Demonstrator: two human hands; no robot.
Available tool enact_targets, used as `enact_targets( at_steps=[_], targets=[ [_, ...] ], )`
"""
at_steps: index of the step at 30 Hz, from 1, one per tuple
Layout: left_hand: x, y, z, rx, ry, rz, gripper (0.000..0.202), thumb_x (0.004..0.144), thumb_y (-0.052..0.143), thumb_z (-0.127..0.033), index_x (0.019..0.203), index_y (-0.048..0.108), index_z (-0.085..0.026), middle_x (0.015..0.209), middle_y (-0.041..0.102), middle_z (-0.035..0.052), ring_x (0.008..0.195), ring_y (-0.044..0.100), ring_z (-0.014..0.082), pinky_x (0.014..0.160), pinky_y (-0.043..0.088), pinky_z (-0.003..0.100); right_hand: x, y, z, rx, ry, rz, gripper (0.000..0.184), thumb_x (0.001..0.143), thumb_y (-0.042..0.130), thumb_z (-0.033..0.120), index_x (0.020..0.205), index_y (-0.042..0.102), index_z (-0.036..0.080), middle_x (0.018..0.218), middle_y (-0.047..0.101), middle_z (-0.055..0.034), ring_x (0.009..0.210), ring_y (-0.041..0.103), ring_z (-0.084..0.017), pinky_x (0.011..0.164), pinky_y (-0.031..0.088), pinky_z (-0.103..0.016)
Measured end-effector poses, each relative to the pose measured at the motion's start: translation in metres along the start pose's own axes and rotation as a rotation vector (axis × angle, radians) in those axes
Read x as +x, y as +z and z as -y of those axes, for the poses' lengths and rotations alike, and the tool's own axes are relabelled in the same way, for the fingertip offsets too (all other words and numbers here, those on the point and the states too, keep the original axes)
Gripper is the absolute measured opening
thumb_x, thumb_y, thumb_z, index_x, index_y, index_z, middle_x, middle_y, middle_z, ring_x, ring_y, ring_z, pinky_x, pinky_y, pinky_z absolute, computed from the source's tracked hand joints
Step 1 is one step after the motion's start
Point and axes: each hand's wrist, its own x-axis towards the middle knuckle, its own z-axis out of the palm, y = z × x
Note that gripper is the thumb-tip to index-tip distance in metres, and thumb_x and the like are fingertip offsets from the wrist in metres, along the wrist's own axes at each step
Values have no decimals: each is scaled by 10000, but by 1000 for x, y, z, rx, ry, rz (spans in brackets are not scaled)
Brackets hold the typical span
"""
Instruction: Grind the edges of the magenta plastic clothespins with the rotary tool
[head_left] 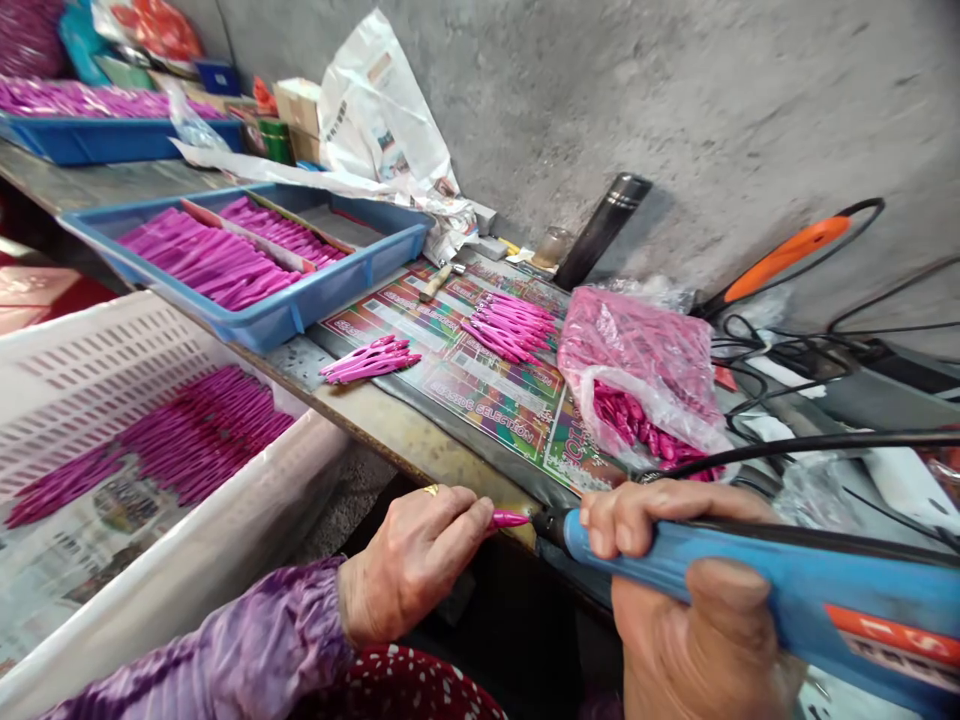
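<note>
My left hand is closed around a slim pink pen, and only its tapered end shows past the fingers. That end points at the black nose of a blue electric screwdriver; whether the two touch, I cannot tell. My right hand wraps round the screwdriver's body, which lies almost level. Beyond my hands on the table are a small bunch of pink pens and a larger pile of pink pens. An open plastic bag of small pink parts lies at right.
A divided blue tray holds rows of pink pens. Left of the table, a white slotted crate holds more on newspaper. Along the wall are a dark flask, an orange-handled tool and tangled black cables.
</note>
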Motion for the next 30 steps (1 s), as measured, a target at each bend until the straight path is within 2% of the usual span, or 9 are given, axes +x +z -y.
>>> enact_targets(
  at_steps=[5,9,17,23,30],
  targets=[
    [1,1,-2,-30,-34,11,105,1091,535,-158,1074,633,-122,878,747,71,720,709,151,646,556,247,2,2,1,9,3,4,303,918,733,510,930,625,227,702,565,36,623,546,-137,659,486,-334],
    [4,2,-2,-50,-77,19,98,1097,527,-153,1109,622,-129,865,753,55,699,708,137,639,551,233,3,2,2,20,12,9,291,913,738,497,921,629,227,698,565,39,623,547,-132,662,486,-327],
    [2,-1,-2,48,-12,11,175,1093,492,-114,1142,659,-124,879,774,65,663,692,139,588,513,254,1,1,1,28,18,15,244,922,724,454,935,629,230,701,574,44,623,557,-128,666,490,-325],
    [1,-1,-2,-33,-8,-9,139,1084,529,-111,1138,657,-104,905,789,83,743,744,151,633,556,251,1,2,1,25,14,6,271,914,737,480,933,632,231,701,570,40,617,555,-136,662,485,-336],
    [1,4,-2,-94,-60,-19,93,1071,574,-122,1118,653,-116,878,787,66,723,746,141,650,573,236,3,1,2,28,10,5,264,906,742,470,917,635,229,685,566,42,608,553,-134,662,485,-337]
  ],
)
